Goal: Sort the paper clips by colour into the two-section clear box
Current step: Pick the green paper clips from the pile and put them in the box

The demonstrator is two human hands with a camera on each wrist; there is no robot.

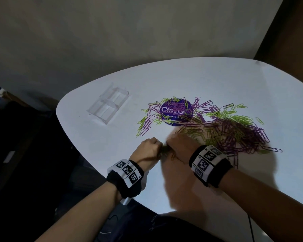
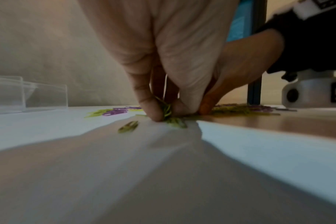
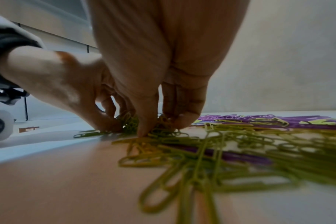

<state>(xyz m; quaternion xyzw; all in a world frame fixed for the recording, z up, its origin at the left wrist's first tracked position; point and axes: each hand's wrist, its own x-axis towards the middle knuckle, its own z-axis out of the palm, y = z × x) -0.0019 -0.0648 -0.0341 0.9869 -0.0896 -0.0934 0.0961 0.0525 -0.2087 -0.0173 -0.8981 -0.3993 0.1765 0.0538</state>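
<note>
Green and purple paper clips (image 1: 222, 126) lie mixed in a wide pile on the white table (image 1: 182, 79). The clear two-section box (image 1: 108, 107) stands empty to the left of the pile, also seen in the left wrist view (image 2: 29, 97). My left hand (image 1: 151, 148) and right hand (image 1: 178, 144) meet at the near edge of the pile. Both have fingers curled down onto one small bunch of green clips (image 1: 164, 151). The left hand (image 2: 166, 112) pinches green clips (image 2: 168, 109) against the table. The right hand (image 3: 161, 125) pinches the same green bunch (image 3: 130, 122).
A round purple sticker with white lettering (image 1: 175, 113) lies under the far left of the pile. One green clip (image 2: 128, 127) lies loose just left of my left fingers. The table's curved edge (image 1: 59, 109) runs close beyond the box.
</note>
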